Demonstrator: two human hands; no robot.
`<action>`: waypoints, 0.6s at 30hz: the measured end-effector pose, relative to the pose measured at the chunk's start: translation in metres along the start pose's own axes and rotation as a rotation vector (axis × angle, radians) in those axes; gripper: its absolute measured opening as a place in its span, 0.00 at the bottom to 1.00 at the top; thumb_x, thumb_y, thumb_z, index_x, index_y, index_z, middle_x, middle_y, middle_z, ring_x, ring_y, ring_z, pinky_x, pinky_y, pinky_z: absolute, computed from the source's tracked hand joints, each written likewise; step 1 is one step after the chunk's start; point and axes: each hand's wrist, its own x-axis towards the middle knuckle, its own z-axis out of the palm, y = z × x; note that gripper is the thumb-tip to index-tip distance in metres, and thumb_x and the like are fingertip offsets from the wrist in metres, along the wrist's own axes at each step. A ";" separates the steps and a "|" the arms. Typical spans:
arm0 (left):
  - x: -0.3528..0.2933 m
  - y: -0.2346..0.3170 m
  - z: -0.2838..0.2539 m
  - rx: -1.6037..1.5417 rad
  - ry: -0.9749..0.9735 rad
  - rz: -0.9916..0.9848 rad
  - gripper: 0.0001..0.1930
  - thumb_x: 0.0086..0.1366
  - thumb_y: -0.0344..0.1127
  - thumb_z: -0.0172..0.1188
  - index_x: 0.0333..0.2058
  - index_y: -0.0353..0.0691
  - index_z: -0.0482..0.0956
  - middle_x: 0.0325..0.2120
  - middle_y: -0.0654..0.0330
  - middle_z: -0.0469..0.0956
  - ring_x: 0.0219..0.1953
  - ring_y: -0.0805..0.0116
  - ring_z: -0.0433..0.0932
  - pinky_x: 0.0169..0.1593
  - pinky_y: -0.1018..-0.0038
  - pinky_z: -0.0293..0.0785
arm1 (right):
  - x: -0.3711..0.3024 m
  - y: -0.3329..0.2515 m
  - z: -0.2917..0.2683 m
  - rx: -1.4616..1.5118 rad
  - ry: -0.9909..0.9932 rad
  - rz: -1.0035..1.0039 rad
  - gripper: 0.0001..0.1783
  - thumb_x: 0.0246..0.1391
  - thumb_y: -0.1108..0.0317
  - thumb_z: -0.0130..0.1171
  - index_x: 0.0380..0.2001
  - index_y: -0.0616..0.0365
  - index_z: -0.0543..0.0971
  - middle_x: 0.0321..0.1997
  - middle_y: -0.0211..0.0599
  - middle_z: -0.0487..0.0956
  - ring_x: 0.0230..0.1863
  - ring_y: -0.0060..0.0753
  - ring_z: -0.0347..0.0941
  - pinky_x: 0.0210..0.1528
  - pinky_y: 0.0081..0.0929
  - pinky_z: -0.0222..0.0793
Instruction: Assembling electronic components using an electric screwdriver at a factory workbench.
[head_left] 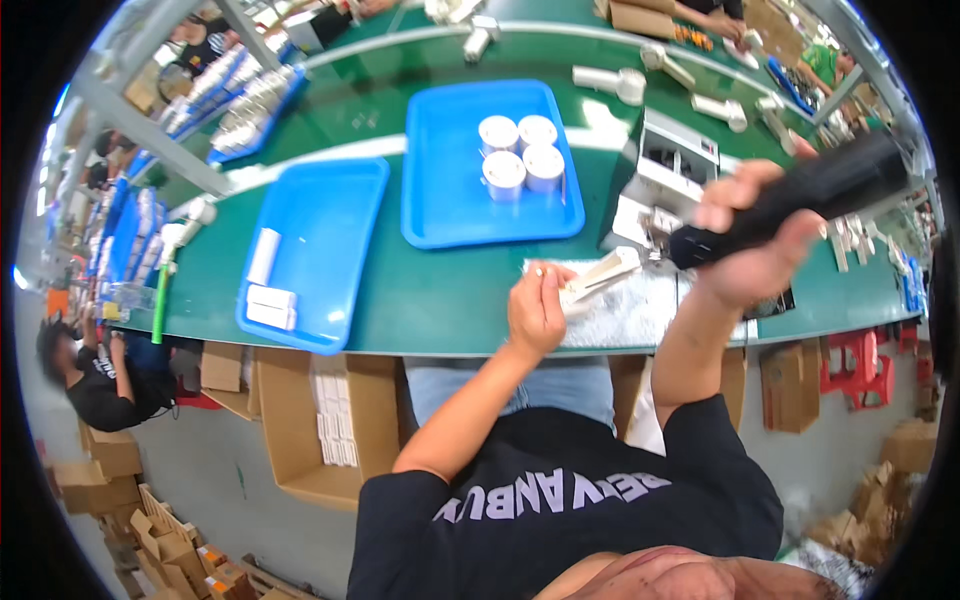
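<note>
Green conveyor bench (420, 300) carries the work, seen from above. Just right of the textured mat (630, 310) lying at the bench's near edge, the right hand (750, 250) is wrapped tight around a black electric screwdriver (790, 200), tip angled down toward the mat, apparently to meet the part. Over the mat's left end, the left hand (538, 315) pinches a cream plastic part (600, 278), steadying it. Beyond the mat, a blue tray (440, 190) keeps four white cylinders (520, 155) upright within reach.

One head-worn fisheye looks steeply down, close over the green workbench (430, 300).
</note>
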 end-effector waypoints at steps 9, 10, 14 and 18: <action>0.010 0.003 -0.042 -0.069 -0.094 -0.214 0.15 0.74 0.34 0.42 0.29 0.34 0.70 0.24 0.54 0.76 0.29 0.65 0.77 0.36 0.70 0.72 | 0.044 -0.057 0.010 -0.005 0.023 -0.489 0.30 0.63 0.57 0.47 0.61 0.65 0.57 0.31 0.43 0.70 0.24 0.30 0.65 0.28 0.30 0.64; 0.017 0.001 -0.052 -0.104 -0.147 -0.233 0.15 0.75 0.34 0.42 0.29 0.34 0.70 0.25 0.55 0.77 0.29 0.67 0.76 0.37 0.71 0.72 | 0.042 -0.051 0.010 0.010 0.042 -0.477 0.31 0.62 0.59 0.48 0.62 0.66 0.56 0.31 0.44 0.70 0.23 0.30 0.66 0.27 0.31 0.66; 0.080 0.002 -0.097 -0.109 -0.094 -0.284 0.17 0.77 0.40 0.41 0.29 0.37 0.70 0.28 0.57 0.77 0.32 0.72 0.74 0.39 0.73 0.72 | 0.038 -0.022 0.005 0.033 0.025 -0.355 0.34 0.58 0.68 0.54 0.63 0.72 0.55 0.31 0.46 0.72 0.23 0.31 0.69 0.28 0.30 0.71; 0.173 -0.032 -0.131 -0.137 0.178 -0.381 0.17 0.77 0.41 0.41 0.30 0.41 0.70 0.31 0.58 0.76 0.34 0.69 0.74 0.41 0.71 0.71 | 0.048 -0.004 0.005 -0.354 0.048 -0.124 0.33 0.53 0.81 0.54 0.63 0.72 0.60 0.36 0.44 0.74 0.29 0.26 0.70 0.36 0.25 0.69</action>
